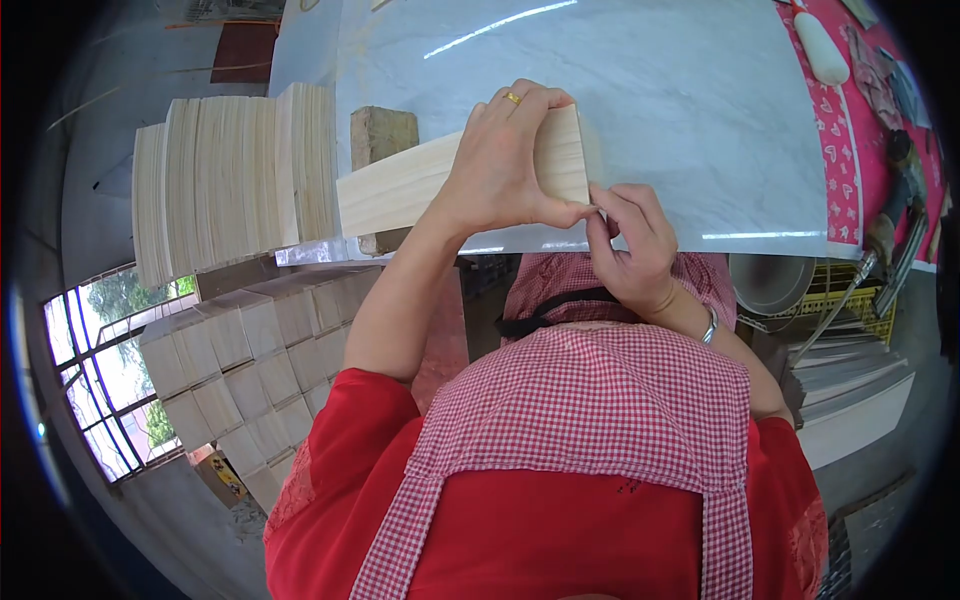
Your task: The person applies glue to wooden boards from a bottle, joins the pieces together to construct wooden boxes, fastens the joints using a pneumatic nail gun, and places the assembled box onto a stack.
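A pale wooden board (400, 190) lies across a rough wooden block (385, 135), which shows beyond both long edges of the board. My left hand (510, 160) grips the board near its right end, with the fingers over the far edge and the thumb along the near edge. At the board's near right corner, my right hand (635, 240) is closed in a pinch, its fingertips touching the corner beside my left thumb. Whatever is between those fingertips is too small to make out.
A tall row of thin boards (230, 180) stands to the left. Stacked wooden pieces (260, 370) sit below the marbled table (700, 130). On a pink cloth (840, 150) at the right is a white bottle-like object (822, 48). A yellow basket (860, 305) is lower right.
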`<state>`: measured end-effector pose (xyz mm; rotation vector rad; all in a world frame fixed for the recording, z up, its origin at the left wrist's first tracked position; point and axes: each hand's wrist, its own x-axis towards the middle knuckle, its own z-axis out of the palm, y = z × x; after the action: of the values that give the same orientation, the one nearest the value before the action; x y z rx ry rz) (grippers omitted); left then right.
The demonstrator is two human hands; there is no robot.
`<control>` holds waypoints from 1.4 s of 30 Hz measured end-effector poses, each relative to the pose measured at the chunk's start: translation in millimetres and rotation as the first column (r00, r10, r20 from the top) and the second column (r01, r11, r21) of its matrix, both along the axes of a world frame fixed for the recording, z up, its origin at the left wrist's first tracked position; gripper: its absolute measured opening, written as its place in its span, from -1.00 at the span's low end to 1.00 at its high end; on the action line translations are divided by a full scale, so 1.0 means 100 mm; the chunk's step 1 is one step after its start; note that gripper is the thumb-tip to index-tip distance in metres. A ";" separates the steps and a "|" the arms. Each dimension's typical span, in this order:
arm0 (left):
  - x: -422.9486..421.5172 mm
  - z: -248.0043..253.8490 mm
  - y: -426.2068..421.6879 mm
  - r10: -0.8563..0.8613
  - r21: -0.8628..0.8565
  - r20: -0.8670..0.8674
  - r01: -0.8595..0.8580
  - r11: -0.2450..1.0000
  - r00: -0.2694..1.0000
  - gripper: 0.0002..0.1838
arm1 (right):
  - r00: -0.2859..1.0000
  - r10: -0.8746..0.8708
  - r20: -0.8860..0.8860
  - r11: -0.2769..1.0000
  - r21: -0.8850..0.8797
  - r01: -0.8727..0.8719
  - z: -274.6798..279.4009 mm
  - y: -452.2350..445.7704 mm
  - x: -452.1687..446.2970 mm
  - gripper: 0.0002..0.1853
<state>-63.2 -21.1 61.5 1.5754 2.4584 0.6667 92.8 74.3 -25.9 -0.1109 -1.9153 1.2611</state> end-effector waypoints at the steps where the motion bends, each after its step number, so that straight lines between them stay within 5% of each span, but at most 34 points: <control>1: 0.01 0.00 0.00 -0.002 -0.004 0.002 0.002 1.000 1.000 -0.07 | 1.000 -0.002 0.002 1.000 -0.004 0.002 0.00 0.00 0.00 -0.59; 5: 0.00 0.01 0.00 0.003 -0.016 0.013 -0.003 1.000 1.000 -0.08 | 1.000 -0.027 -0.008 1.000 0.002 0.027 0.00 0.00 -0.01 -0.57; 15: 0.02 0.03 0.01 -0.001 -0.019 -0.009 0.000 1.000 1.000 -0.05 | 0.947 0.317 0.050 0.876 -0.397 -0.273 -0.02 0.74 -0.56 -0.62; 18: 0.01 0.06 0.02 0.006 -0.040 0.010 -0.005 0.999 1.000 -0.04 | 0.679 0.707 0.197 0.631 -0.609 -0.480 -0.05 0.86 -0.74 -0.61; 22: 0.01 0.07 0.02 0.022 -0.084 0.049 -0.018 0.996 0.999 -0.03 | 0.514 0.805 0.296 0.572 -0.617 -0.541 -0.03 0.96 -0.91 -0.74; 30: 0.00 0.08 0.02 0.030 -0.110 0.056 -0.023 0.994 0.998 -0.01 | 0.481 0.862 0.161 0.416 -0.766 -0.491 -0.16 1.00 -0.98 -0.62; 42: -0.02 0.05 0.02 0.007 -0.084 0.038 -0.004 0.996 0.999 -0.03 | 0.485 0.864 0.138 0.416 -0.738 -0.532 -0.15 0.98 -0.99 -0.64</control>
<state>-64.7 -19.5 67.0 1.5113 2.4305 0.5812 -6.3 172.7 -41.3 0.1179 -1.9325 2.7280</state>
